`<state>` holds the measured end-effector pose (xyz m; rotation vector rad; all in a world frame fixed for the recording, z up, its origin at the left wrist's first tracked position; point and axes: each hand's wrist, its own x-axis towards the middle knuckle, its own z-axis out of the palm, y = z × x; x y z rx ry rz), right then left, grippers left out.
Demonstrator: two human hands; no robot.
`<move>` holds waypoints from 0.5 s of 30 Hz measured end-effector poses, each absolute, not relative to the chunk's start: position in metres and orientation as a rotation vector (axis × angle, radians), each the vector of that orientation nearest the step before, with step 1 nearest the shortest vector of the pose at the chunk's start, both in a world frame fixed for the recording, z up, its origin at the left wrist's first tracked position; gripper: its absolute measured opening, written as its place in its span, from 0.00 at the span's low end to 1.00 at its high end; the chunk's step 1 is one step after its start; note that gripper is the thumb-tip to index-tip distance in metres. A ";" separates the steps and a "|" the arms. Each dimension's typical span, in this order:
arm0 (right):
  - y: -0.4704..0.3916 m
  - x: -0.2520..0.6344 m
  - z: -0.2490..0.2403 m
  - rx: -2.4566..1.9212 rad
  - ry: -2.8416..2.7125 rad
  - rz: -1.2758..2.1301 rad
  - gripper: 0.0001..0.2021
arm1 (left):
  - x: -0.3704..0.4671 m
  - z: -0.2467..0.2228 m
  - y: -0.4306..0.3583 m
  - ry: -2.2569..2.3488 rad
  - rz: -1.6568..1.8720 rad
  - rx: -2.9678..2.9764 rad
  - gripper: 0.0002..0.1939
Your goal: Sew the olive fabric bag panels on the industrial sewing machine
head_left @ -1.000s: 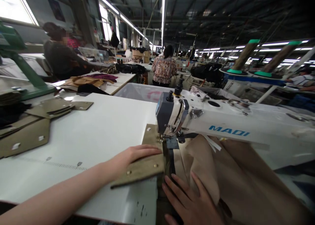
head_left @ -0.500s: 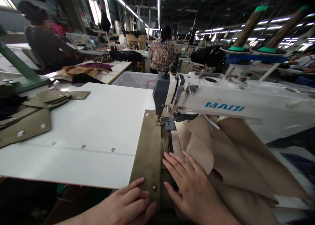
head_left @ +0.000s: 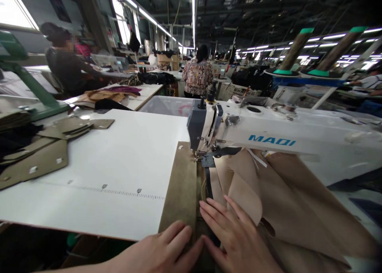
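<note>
An olive fabric strip (head_left: 181, 185) runs from under the needle area of the white sewing machine (head_left: 268, 133) to the table's front edge. My left hand (head_left: 170, 247) is at the strip's near end, its fingers bent and pressed together on the cloth; the fingertips are partly hidden. My right hand (head_left: 235, 235) lies flat with fingers spread, on the near edge of the brown fabric (head_left: 286, 185) beside the strip. A dark band and a cord lie just ahead of its fingertips.
Cut olive pieces (head_left: 44, 161) with small white tags lie at the left of the white table (head_left: 119, 157), which has a printed ruler. A green machine arm (head_left: 36, 82) stands behind them. Two people sit further back; thread cones rise at right.
My left hand has moved right and its index finger has curled in, covering the metal snap on the strip. The view has tilted up slightly, so things sit lower. The right hand stays flat.
</note>
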<state>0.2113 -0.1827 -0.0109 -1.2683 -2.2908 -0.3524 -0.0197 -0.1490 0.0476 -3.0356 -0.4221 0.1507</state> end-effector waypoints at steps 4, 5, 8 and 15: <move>-0.176 0.214 -0.013 -1.169 -2.326 -0.457 0.17 | -0.012 0.049 -0.129 -0.494 0.273 -3.047 0.25; -0.175 0.213 -0.017 -1.162 -2.293 -0.472 0.18 | -0.012 0.050 -0.122 -0.465 0.258 -3.098 0.23; -0.172 0.209 -0.031 -1.160 -2.194 -0.495 0.19 | -0.015 0.053 -0.096 -0.326 0.266 -3.270 0.21; -0.160 0.224 -0.047 -1.090 -2.314 -0.691 0.22 | -0.018 0.064 -0.067 -0.148 0.250 -3.384 0.24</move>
